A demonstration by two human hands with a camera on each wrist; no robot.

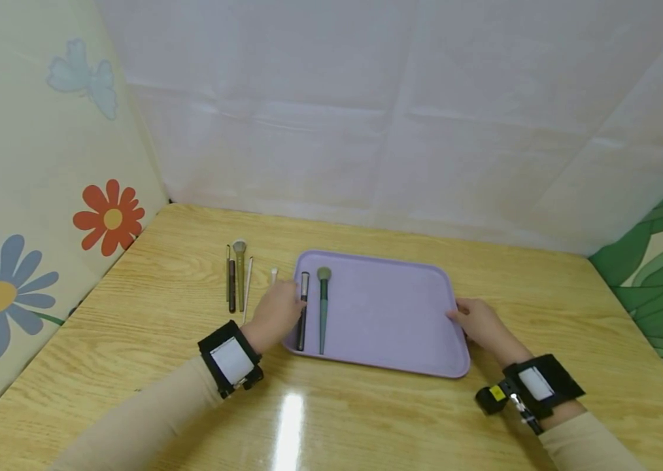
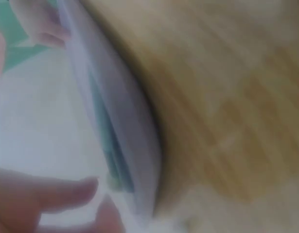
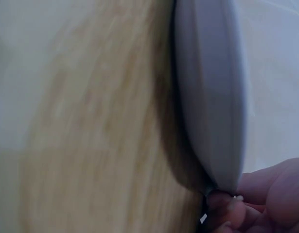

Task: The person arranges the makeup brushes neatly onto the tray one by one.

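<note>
A lilac tray (image 1: pixel 390 314) lies on the wooden table. Two makeup brushes lie side by side near its left end: a black-handled brush (image 1: pixel 301 320) and a green brush (image 1: pixel 323 307). Over the tray's left rim is my left hand (image 1: pixel 275 313), close beside the black-handled brush. In the left wrist view its thumb (image 2: pixel 71 192) is straight, with a gap to the finger below. My right hand (image 1: pixel 481 327) pinches the tray's right rim; the right wrist view shows its fingers (image 3: pixel 232 213) at the tray's edge.
Left of the tray lie several more brushes, among them an olive-handled brush (image 1: pixel 240 271), a dark brown brush (image 1: pixel 232 288) and a thin pale brush (image 1: pixel 248 281). Another light brush tip (image 1: pixel 274 273) shows behind my left hand. A white sheet (image 1: pixel 367 118) hangs behind the table.
</note>
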